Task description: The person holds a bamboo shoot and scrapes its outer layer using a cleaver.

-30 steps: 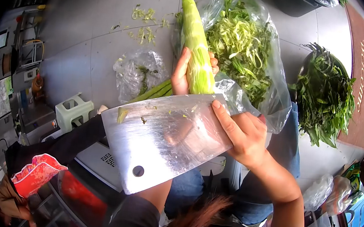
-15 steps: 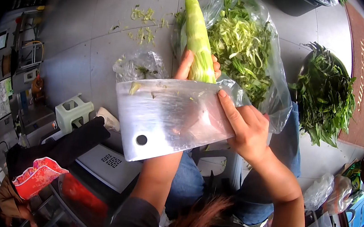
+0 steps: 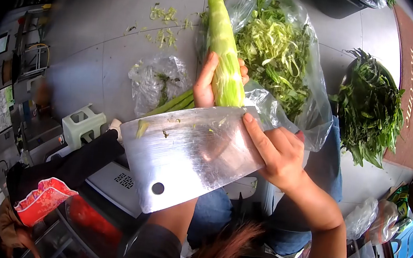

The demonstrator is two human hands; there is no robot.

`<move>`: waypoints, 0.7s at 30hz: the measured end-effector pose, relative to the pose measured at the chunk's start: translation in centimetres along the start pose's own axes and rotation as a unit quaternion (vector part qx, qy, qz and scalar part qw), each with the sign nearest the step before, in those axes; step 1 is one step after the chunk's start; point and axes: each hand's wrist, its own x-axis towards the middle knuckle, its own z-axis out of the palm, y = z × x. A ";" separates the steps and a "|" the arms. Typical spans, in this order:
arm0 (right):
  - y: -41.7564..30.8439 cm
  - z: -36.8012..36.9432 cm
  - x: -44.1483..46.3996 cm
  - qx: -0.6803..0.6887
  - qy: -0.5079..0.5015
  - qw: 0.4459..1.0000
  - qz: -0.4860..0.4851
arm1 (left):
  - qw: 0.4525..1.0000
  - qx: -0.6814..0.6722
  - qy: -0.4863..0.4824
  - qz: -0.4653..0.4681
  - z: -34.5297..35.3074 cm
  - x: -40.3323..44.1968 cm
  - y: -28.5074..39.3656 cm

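My left hand (image 3: 205, 82) is wrapped round a pale green celtuce stem (image 3: 222, 41), its thin end pointing away from me and its thick end near the blade. In my right hand (image 3: 280, 155) is a wide cleaver (image 3: 188, 152), held with the index finger laid along the blade; its handle is hidden in my grip. Scraps of peel cling to the cleaver's face near its upper edge. More green stalks (image 3: 172, 104) show behind the blade, below my left hand. Beyond the stem lies a clear plastic bag (image 3: 319, 75) filled with shredded peel and leaves (image 3: 271, 50).
Dark leafy greens (image 3: 369, 107) are heaped in a bowl at right, by a brown welcome mat (image 3: 411, 76). A crumpled clear bag (image 3: 156, 80) and peel scraps (image 3: 163, 14) lie on the tiled floor. A pale green stool (image 3: 85, 124) stands at left; a dark bin (image 3: 335, 3) is at the top.
The cleaver has moved down toward me and slightly left, away from the stem's thick end. Green stalks behind it have come into view. My left hand still grips the stem.
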 end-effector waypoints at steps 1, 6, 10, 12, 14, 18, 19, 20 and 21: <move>0.1 0.2 -0.1 -0.011 -0.001 1.000 -0.002 | 1.000 0.017 0.011 0.006 0.1 -0.1 0.0; 0.1 0.7 -0.5 -0.039 0.022 0.999 -0.005 | 1.000 0.007 0.016 0.003 -0.3 0.0 -0.2; 0.3 1.0 -0.4 -0.058 0.024 0.998 0.014 | 0.999 0.042 0.007 -0.024 -0.3 -0.3 0.1; 0.9 1.5 -0.4 -0.070 0.030 0.997 0.028 | 0.997 0.045 0.005 -0.067 -1.0 -0.4 0.6; 0.9 1.3 -0.2 -0.053 0.030 0.998 0.028 | 0.996 0.040 -0.007 -0.073 -0.9 -0.4 0.8; 0.5 0.7 0.5 -0.037 0.011 0.998 0.042 | 0.996 0.053 -0.031 -0.069 -1.4 -0.1 1.1; 0.5 0.5 0.6 -0.036 0.005 0.998 0.046 | 0.995 0.065 -0.033 -0.066 -1.5 -0.1 1.1; 0.5 0.3 0.7 -0.035 0.000 0.998 0.050 | 0.994 0.077 -0.033 -0.065 -1.4 -0.1 1.1; 0.5 0.2 0.8 -0.034 -0.005 0.998 0.054 | 0.993 0.089 -0.034 -0.064 -1.1 -0.2 1.2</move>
